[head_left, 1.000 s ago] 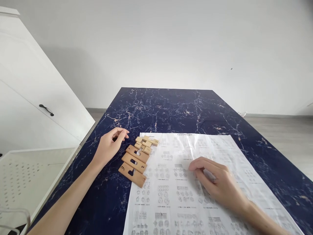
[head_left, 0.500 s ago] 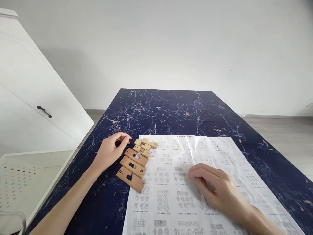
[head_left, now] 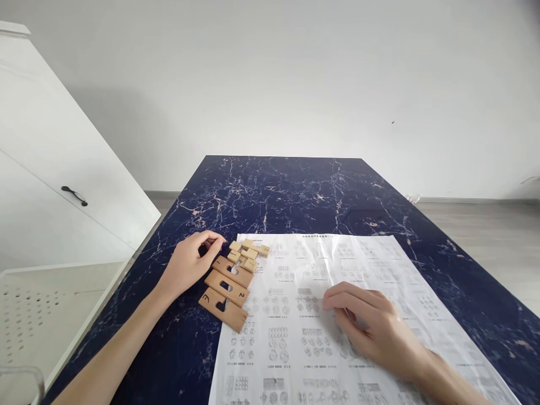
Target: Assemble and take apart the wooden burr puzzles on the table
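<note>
My left hand (head_left: 189, 263) rests on the dark blue marbled table (head_left: 287, 185), fingers curled, fingertips just left of the small wooden blocks (head_left: 248, 251). Nothing shows inside its fingers. Three flat wooden slats (head_left: 225, 287) with cut-outs and hand-written numbers lie side by side below the blocks, at the left edge of a large printed sheet (head_left: 337, 264) of diagrams. My right hand (head_left: 371, 326) lies on the sheet with fingers bent and pressed down on the paper, holding nothing.
A white cabinet (head_left: 54, 169) with a black handle (head_left: 74, 195) stands to the left of the table. A white perforated surface (head_left: 29, 304) lies below it. A white wall and grey floor (head_left: 485, 225) are beyond the table.
My left hand has slid right, closer to the small blocks, with its fingers curling in. My right hand has barely shifted on the paper.
</note>
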Demonstrator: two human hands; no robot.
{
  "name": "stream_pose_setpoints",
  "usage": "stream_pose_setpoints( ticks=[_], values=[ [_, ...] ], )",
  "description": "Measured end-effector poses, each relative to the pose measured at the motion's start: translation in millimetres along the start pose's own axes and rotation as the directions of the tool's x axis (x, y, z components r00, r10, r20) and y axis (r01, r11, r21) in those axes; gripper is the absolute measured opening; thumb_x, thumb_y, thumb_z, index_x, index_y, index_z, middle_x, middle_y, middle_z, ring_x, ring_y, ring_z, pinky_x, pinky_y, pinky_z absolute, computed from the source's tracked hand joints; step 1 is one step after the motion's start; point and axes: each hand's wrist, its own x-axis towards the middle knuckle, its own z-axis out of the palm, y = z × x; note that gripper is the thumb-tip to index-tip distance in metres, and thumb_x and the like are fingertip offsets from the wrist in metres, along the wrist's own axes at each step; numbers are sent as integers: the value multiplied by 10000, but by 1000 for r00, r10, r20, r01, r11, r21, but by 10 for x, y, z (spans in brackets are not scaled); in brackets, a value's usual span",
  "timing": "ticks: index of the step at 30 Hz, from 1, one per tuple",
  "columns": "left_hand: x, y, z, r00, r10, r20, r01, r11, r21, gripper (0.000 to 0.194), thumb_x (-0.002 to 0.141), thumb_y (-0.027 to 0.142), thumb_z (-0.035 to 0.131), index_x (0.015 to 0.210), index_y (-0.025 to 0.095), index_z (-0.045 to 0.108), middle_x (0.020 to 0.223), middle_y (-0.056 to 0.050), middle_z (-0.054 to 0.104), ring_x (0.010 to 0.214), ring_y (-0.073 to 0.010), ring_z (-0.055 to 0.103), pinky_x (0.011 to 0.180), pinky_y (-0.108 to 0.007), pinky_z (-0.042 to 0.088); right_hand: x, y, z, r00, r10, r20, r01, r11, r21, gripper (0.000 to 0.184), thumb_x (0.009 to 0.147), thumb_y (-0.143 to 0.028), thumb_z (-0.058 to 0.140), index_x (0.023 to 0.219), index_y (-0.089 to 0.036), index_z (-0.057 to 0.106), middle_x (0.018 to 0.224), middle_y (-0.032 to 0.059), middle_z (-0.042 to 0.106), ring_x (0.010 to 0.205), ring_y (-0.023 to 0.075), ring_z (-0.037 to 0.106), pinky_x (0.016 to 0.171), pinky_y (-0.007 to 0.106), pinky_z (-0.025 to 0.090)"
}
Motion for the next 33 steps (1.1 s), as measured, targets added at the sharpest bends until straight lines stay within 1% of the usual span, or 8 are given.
stream_pose_setpoints(
  ticks=[6,13,17,21,24,26,29,33],
  values=[
    [2,-2,1,1000,19,1,-19,999,39,443,1017,632,531,1027,261,773,1079,-68,825,957,-288,756,756,-342,574,8,-1,0,1000,-5,3,5,1000,-4,277,1022,-72,469,1030,-252,679,966,56,782,674,162,719,575,309,563],
    [15,-8,-9,1000,23,16,-24,996,84,470,984,662,549,1032,261,789,1016,-74,801,933,-290,733,792,-375,565,9,-1,9,1000,-14,19,14,1000,-4,277,1017,-68,471,1025,-248,681,957,55,785,685,161,721,571,299,563],
    [19,-9,-11,1000,27,16,-28,995,91,489,983,675,534,1025,264,793,996,-79,796,913,-289,728,777,-376,563,20,-12,6,1000,-9,14,9,1000,2,288,1023,-83,470,1020,-246,707,952,68,793,691,170,725,571,303,574],
    [16,-5,-2,999,41,19,-42,994,105,487,991,677,526,987,257,771,983,-75,793,911,-287,722,786,-377,553,13,2,10,1000,-27,9,27,1000,-1,278,1024,-80,476,1026,-245,700,955,56,789,689,163,724,576,299,572],
    [-5,18,11,998,67,12,-68,990,121,485,1019,673,502,941,252,730,930,-58,783,868,-272,715,838,-392,545,-1,19,18,999,-27,23,27,1000,-14,270,1028,-68,475,1046,-249,675,976,49,779,693,155,716,582,297,560],
    [-32,48,22,995,96,0,-95,985,142,467,1040,655,483,928,252,692,893,-44,773,826,-261,706,873,-404,532,-6,22,21,999,-28,25,28,999,-26,265,1031,-62,473,1046,-251,659,978,44,772,686,147,705,575,294,545],
    [-81,97,35,990,137,-20,-131,973,189,432,1075,599,424,916,258,635,855,-32,758,784,-256,685,877,-412,509,-4,17,20,999,-34,23,35,999,-31,266,1033,-60,466,1050,-254,647,972,40,768,684,148,699,559,293,521],
    [-124,138,45,977,214,-21,-204,952,227,421,1098,491,330,872,256,597,887,-35,749,795,-251,679,855,-411,482,8,8,21,999,-28,38,29,999,-25,260,1033,-63,467,1043,-258,639,968,48,769,692,159,706,534,295,500]
  ],
)
